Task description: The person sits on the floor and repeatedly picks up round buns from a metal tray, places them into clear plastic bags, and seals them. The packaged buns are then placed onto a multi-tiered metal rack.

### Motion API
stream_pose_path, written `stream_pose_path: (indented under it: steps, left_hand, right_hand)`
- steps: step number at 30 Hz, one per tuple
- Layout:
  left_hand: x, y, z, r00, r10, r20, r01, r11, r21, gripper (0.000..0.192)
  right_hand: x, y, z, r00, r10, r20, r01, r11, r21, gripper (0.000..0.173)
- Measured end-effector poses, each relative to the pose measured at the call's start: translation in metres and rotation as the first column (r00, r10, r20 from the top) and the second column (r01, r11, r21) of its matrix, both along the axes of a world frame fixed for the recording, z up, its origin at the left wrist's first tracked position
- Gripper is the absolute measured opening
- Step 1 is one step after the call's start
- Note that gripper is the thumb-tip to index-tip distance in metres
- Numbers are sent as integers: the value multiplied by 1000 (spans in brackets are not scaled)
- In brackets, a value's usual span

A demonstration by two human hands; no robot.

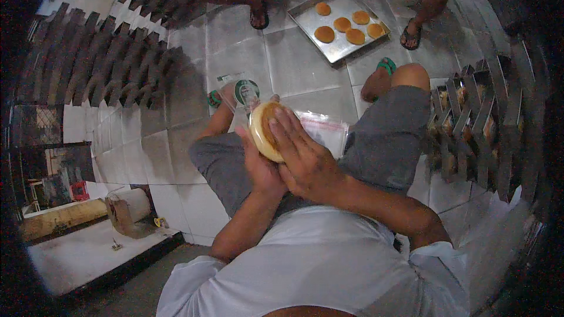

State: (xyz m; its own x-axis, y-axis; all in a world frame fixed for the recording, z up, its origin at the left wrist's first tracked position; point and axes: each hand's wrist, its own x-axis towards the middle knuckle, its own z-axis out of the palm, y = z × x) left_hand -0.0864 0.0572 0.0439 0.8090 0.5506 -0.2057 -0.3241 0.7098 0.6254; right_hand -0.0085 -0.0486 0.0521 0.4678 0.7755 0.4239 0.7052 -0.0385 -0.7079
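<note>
A round golden-brown bun (267,141) inside a clear plastic bag is held between my two hands, above my lap. My left hand (260,167) cups it from the left and below, with the thumb side along the bun's edge. My right hand (304,154) lies over its right side, fingers flat on the browned face. The clear bag's printed end (246,92), with a green round mark, sticks out beyond the bun. Flat clear plastic bags (326,134) lie near my right thigh, partly hidden by my right hand.
A square metal tray (337,55) with several round buns (324,34) stands on the tiled floor ahead. Two people sit beyond it, their sandaled feet close by. Stacked dark metal pans rise at the left and right. A low white ledge (97,251) bears a roll (132,207) at lower left.
</note>
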Motion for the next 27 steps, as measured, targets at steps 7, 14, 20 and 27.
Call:
stream_pose_path:
  steps: [7,14,20,27]
  left_hand:
    - [-5,15,-52,990,-93,-105,79,989,-128,70]
    - [-32,-42,52,914,-30,-404,271,786,556,47]
    - [-17,1,-2,768,59,-637,587,331,739,56]
    - [0,17,-59,864,-428,-266,326,877,-353,89]
  right_hand:
    - [10,1,5,998,-33,61,40,993,-112,53]
    - [35,-23,39,985,-154,80,135,969,205,15]
    - [63,-37,-21,938,-208,277,230,972,-48,11]
    - [45,-46,28,984,-121,128,126,991,-38,12]
